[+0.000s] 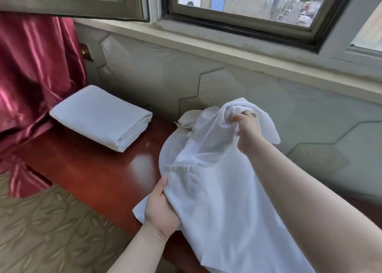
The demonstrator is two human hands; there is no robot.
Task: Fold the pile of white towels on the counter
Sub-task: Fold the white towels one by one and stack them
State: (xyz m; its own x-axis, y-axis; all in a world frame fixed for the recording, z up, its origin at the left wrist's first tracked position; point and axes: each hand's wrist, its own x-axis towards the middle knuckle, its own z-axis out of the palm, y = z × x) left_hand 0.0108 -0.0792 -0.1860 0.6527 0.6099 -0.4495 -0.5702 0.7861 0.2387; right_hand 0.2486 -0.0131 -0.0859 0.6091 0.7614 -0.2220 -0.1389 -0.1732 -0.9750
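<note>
Towel (pixel 217 190), white, unfolded, held up over the right part of the worktop (pixel 99 173); its lower end drapes toward the camera. Right hand (pixel 247 130) grips a bunched upper portion, fingers curled into the cloth. Left hand (pixel 160 206) holds a lower edge near the woven band, thumb on top and fingers wrapped under the fabric. A few crumpled white pieces (pixel 187 118) lie behind it, near the wall.

Step in hand, as judged: finding corners and opening the cloth flat. Advice: slide each hand along one edge to a corner, pull taut, shake once, then lay it on the bare wood before halving. Bunching at the right hand would carry creases into the fold.

Folded towel (pixel 101 117) sits at the left end, well apart, edges squared.

Worktop is glossy reddish wood, likely slippery under cloth. Red satin curtain (pixel 35 76) hangs at left; window (pixel 248 2) above; hexagon-patterned wall (pixel 227 82) behind; patterned carpet (pixel 51 227) below.
</note>
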